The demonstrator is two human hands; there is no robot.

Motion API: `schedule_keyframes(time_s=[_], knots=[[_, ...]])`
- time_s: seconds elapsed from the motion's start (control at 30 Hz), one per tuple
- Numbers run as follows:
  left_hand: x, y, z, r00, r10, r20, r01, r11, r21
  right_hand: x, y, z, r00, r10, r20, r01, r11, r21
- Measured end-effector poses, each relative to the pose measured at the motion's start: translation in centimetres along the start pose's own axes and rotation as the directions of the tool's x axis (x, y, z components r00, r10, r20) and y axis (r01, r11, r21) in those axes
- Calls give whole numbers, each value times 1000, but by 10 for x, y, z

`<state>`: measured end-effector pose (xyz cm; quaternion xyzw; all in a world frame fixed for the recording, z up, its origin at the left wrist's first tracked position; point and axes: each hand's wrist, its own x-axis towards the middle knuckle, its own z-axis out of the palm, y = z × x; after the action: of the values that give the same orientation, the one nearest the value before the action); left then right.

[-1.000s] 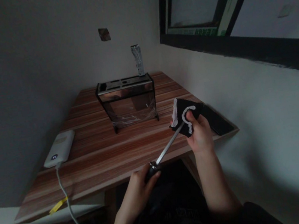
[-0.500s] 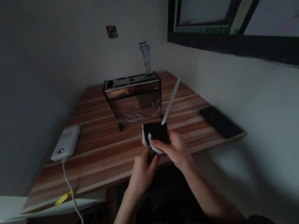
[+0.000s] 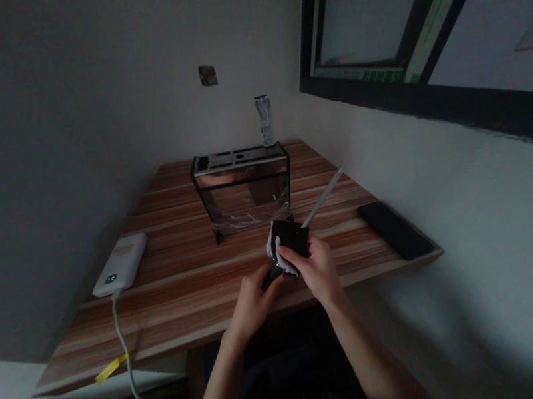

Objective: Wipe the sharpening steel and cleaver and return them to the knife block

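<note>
My left hand (image 3: 253, 299) is closed around the dark handle of a knife (image 3: 323, 200). Its long, narrow, pale blade points up and to the right. A square black cloth (image 3: 290, 235) with white, crumpled edges wraps the knife between handle and tip, hiding that stretch of blade. My right hand (image 3: 319, 269) pinches this cloth, thumb on top and fingers underneath. Both hands are close together above the table's front edge. Just beyond them stands a dark-framed, clear-fronted holder (image 3: 245, 193) with slots in its top.
On the wood-grain table (image 3: 187, 306), a white power bank (image 3: 120, 264) with a cable (image 3: 122, 337) lies at left. A black phone (image 3: 397, 229) lies at right by the wall. Yellow tape (image 3: 110, 368) marks the front edge. A grey upright object (image 3: 265, 121) appears at the holder's back right.
The knife and cloth have turned clockwise and shifted slightly right, so the blade leans lower to the right. Both hands keep their hold. The whole view has tilted up a little.
</note>
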<state>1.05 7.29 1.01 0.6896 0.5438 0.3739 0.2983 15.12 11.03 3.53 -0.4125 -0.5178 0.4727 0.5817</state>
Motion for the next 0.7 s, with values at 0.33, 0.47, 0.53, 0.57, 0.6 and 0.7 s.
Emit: schedule_keyframes(time_s=[0.33,0.47,0.53,0.57,0.6,0.7], knots=[[1,-1,-4,1000,-7,9,7,1000,-12,27,-3,-16,995,-73,-61,79,992,99],[2,2,-5,999,-38,25,38,999,-21,43,-11,-32,990,-87,-108,102,983,151],[1,4,-5,998,-48,46,50,998,-31,50,-16,-41,982,-102,-158,130,976,173],[1,4,-6,997,-47,59,50,998,-41,54,-19,-46,977,-108,-182,141,973,182],[1,4,-6,997,-44,69,47,998,-49,57,-22,-50,974,-112,-199,151,970,191],[1,3,-6,996,-45,77,48,998,-42,68,-33,-62,966,-120,-229,175,955,239]])
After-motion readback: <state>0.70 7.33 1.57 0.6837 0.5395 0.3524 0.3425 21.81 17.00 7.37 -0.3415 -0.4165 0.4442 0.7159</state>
